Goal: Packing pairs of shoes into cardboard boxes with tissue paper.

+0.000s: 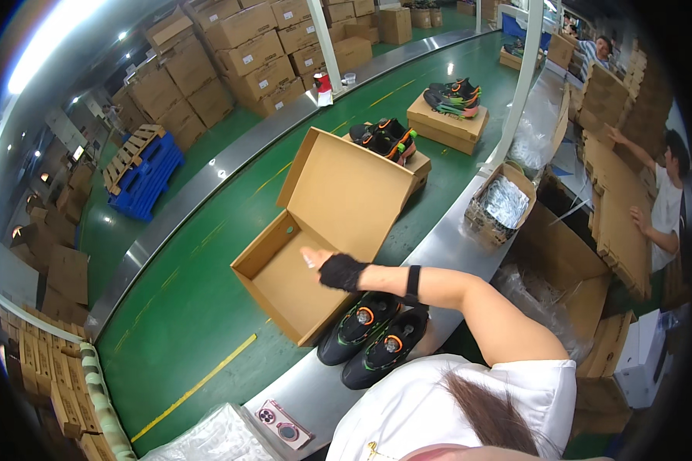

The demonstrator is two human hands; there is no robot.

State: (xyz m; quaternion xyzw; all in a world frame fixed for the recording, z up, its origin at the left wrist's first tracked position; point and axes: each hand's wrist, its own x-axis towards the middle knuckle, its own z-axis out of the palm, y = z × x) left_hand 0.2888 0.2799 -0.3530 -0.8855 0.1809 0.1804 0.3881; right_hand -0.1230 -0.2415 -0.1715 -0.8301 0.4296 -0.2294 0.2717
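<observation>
My right hand, in a black wrist brace, reaches over an open brown shoebox. Something white shows at its fingertips; the fingers are small and blurred, so I cannot tell whether they hold anything. The raised lid leans back to the far right, and a small green dot marks an inner wall. No shoes show inside the box. Beneath my forearm, a pair of black sneakers with orange and green trim stands on the metal ledge against the near side of the box. My left hand is out of the picture.
The green conveyor carries more sneakers on closed boxes farther along. On the metal ledge lie a phone and a carton of crumpled silvery packets. A white post rises beside the belt. At right, a co-worker handles cardboard.
</observation>
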